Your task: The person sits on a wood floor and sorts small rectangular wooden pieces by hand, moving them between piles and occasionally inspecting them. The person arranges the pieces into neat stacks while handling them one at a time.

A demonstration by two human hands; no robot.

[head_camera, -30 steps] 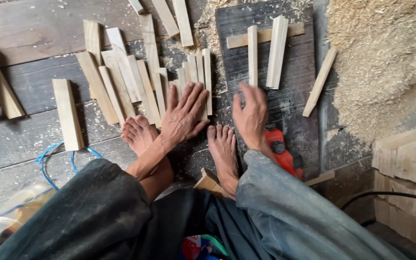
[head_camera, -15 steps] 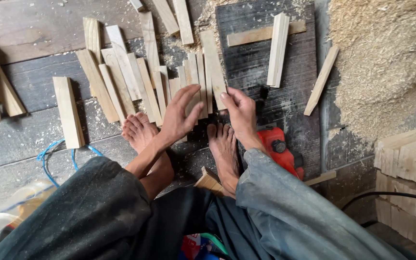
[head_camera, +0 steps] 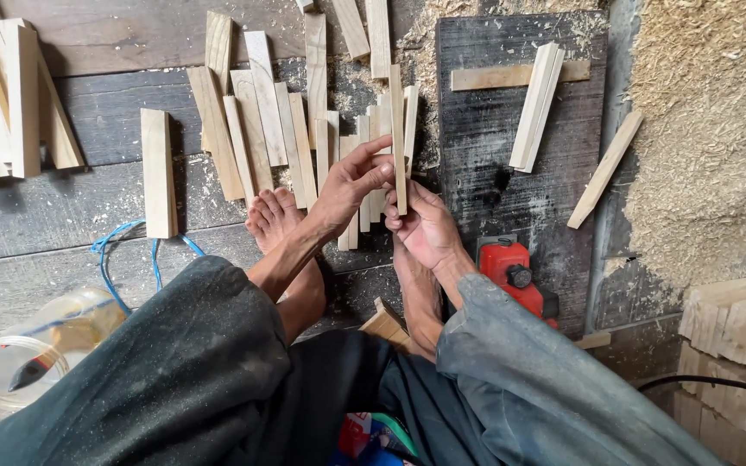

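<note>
Left hand [head_camera: 351, 185]: fingers pinched on the upper part of 1 thin wooden slat [head_camera: 397, 138], held upright above the plank floor [head_camera: 62, 216]. Right hand [head_camera: 425, 229]: fingers curled around the slat's lower end. Loose pile of similar slats [head_camera: 261, 121] lies on the floor just beyond both hands. 2 bare feet rest below the hands. Red power tool [head_camera: 515, 276] sits beside the right wrist. Sawdust heap [head_camera: 710, 129] lies at far right.
</note>
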